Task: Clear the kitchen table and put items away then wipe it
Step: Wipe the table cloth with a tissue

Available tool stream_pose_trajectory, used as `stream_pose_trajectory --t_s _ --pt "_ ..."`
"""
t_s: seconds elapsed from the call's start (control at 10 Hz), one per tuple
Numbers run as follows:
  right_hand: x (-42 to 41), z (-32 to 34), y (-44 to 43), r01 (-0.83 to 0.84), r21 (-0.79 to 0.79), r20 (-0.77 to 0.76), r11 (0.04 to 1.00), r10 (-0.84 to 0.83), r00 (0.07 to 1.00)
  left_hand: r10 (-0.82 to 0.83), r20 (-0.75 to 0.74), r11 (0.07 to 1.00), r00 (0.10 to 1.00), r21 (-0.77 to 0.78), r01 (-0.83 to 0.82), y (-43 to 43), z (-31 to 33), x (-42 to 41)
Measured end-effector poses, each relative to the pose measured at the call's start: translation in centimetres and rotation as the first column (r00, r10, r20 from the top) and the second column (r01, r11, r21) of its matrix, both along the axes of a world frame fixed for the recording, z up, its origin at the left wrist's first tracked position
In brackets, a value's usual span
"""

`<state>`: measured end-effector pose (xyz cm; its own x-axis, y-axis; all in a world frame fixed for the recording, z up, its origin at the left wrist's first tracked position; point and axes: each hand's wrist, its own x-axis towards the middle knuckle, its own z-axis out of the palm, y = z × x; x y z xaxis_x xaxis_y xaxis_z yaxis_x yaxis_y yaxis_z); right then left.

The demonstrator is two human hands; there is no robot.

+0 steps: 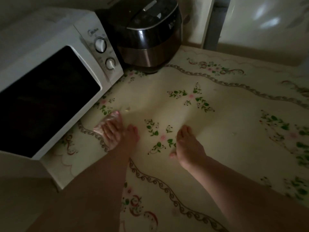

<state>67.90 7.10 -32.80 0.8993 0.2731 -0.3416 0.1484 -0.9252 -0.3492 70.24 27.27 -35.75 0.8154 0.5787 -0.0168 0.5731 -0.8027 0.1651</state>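
Observation:
My left hand (119,132) lies flat on a pale pink cloth (108,120), pressing it against the floral tablecloth (234,104) just in front of the microwave's lower right corner. The cloth shows past my fingertips on the far and left side. My right hand (189,144) rests palm down on the tablecloth to the right, fingers together, with nothing in it. A small wet or shiny spot (126,109) sits just beyond the cloth.
A white microwave (55,77) with a dark door fills the left side of the table. Behind it at the back stands a black and silver rice cooker (150,34). The room is dim. A white wall or appliance (264,22) rises beyond the table's far edge.

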Motion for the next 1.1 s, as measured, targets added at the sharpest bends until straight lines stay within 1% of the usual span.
stream_pose_trajectory --t_s 0.1,0.2,0.3,0.4,0.5,0.6,0.7,0.8,0.9,1.0,1.1 --pt "0.2 0.0 0.0 0.0 0.003 0.008 1.0 0.0 1.0 -0.015 -0.061 0.993 0.998 -0.114 0.008 1.1 0.4 3.5" --pt "0.6 0.1 -0.3 -0.039 -0.007 -0.021 0.999 0.039 0.999 -0.145 -0.126 0.989 0.981 0.014 0.148 2.7 -1.0 6.6" --pt "0.9 0.2 -0.7 -0.083 0.013 -0.04 0.996 0.083 0.996 -0.289 -0.129 0.954 0.949 0.04 0.296 2.5 -1.9 7.3" --pt "0.8 0.5 -1.7 -0.093 0.063 -0.04 0.994 0.095 0.995 -0.43 -0.221 0.89 0.875 0.059 0.453 0.7 -1.1 7.4" --pt "0.3 0.0 -4.9 -0.075 0.161 0.178 0.984 0.046 0.983 -0.575 -0.346 0.748 0.741 0.146 0.648 -2.6 -1.3 6.8" --pt "-2.1 -1.2 -9.0 -0.022 0.215 0.298 0.976 -0.044 0.953 -0.608 -0.385 0.72 0.694 0.102 0.687 -7.3 -0.9 5.9" --pt "-5.4 -0.7 -13.0 0.042 0.194 0.298 0.98 -0.1 0.949 -0.713 -0.359 0.629 0.602 0.054 0.776 -13.9 -0.5 4.8" --pt "-7.8 0.2 -16.7 0.165 0.182 0.217 0.969 -0.203 0.955 -0.771 -0.307 0.582 0.558 0.018 0.813 -19.6 0.0 3.5" --pt "-10.2 0.9 -21.0 0.291 0.171 0.172 0.941 -0.32 0.932 -0.814 -0.303 0.517 0.495 0.01 0.856 -24.2 0.2 2.2" --pt "-12.4 1.2 -24.9 0.411 0.134 0.144 0.902 -0.428 0.892 -0.86 -0.238 0.468 0.452 -0.012 0.884 -27.4 0.1 0.9" --pt "-14.9 1.1 -29.1 0.55 0.139 0.154 0.823 -0.567 0.809 -0.866 -0.294 0.431 0.405 -0.025 0.902 -30.6 0.0 -0.4"
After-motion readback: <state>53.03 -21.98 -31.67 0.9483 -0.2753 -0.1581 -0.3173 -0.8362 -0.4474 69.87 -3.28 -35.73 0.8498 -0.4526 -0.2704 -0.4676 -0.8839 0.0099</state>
